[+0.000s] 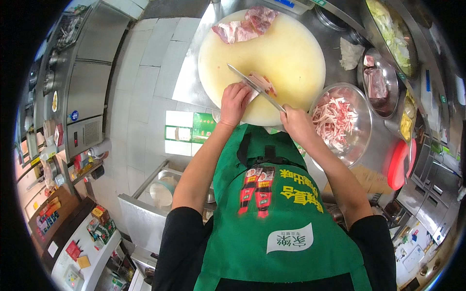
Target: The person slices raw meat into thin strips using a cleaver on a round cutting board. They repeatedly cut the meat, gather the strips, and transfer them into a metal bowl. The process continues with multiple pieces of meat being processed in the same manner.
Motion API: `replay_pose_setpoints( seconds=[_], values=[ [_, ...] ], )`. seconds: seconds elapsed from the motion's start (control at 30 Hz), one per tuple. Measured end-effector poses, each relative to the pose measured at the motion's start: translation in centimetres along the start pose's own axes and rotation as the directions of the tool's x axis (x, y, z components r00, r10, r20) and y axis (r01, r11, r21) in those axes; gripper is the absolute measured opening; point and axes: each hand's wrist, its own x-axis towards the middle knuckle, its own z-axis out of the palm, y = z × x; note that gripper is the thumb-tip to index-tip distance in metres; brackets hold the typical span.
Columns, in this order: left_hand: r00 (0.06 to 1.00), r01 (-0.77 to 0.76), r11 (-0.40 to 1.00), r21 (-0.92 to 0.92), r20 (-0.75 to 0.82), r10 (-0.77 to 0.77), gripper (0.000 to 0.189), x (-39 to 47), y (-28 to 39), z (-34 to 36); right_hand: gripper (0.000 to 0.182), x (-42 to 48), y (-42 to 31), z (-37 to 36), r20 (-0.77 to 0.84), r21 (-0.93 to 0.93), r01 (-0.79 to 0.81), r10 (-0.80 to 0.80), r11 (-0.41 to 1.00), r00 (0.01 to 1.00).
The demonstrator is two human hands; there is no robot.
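On a round, pale yellow cutting board [291,47], my left hand [235,102] presses a small piece of raw meat [253,95] with the fingers bent. My right hand [298,123] grips the handle of a kitchen knife [267,95]. Its blade lies diagonally across the meat, close beside my left fingertips. Cut slices of meat [263,82] lie against the blade's far side. Larger raw meat pieces [247,27] rest near the board's far edge. Right of the board, a steel bowl [360,145] holds many thin meat strips [335,120].
A smaller steel bowl [391,105] with meat chunks stands at the right, near a crumpled whitish cloth or bag [350,54]. Beyond are a container of chopped cabbage [391,32] and a red round lid or basin [400,165]. Steel cabinets [91,72] line the left side.
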Motion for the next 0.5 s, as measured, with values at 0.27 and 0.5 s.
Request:
replay_pose_setpoints(
  seconds=[0.27, 0.5],
  values=[
    [1.000, 0.017, 1.000, 0.023, 0.010, -0.017, 0.022, -0.2, 0.4, -0.1, 0.023, -3.1, -1.8, -3.8, 0.105, -0.083, -0.037, 0.045, 0.996, 0.993],
    [0.999, 0.019, 1.000, 0.003, 0.027, -0.019, 0.023, -0.1, 0.7, 0.0, 0.027, 5.7, -2.3, 2.5, 0.094, -0.002, 0.010, -0.010, 1.000, 0.996]
  ],
)
